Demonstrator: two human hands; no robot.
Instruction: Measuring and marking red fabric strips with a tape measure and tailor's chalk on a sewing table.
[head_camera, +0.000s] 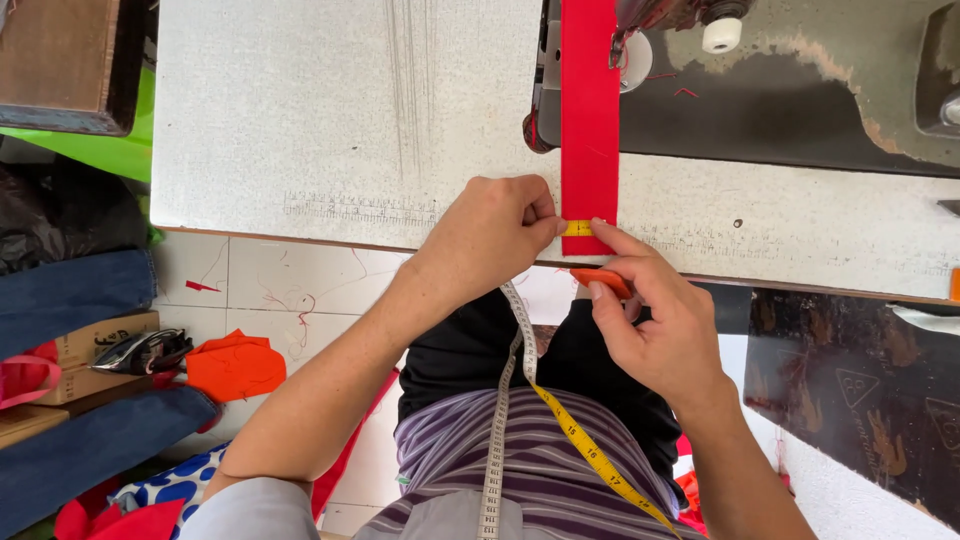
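A red fabric strip (589, 110) lies across the speckled white table (330, 120) and runs under the sewing machine (700, 70). Near the table's front edge my left hand (495, 228) and my right hand (655, 315) stretch a short piece of the yellow measuring tape (579, 228) across the strip's near end. The left thumb and fingers pinch the tape at the strip's left edge. My right forefinger presses it at the right edge, and that hand also holds a small orange chalk piece (603, 280). The tape hangs around my neck, down over a striped shirt.
A dark sewing machine bed with a white knob (722, 35) takes up the table's far right. On the tiled floor at the left lie orange fabric scraps (235, 365), folded denim (70, 295), cardboard boxes (95, 345) and a black bag (60, 210).
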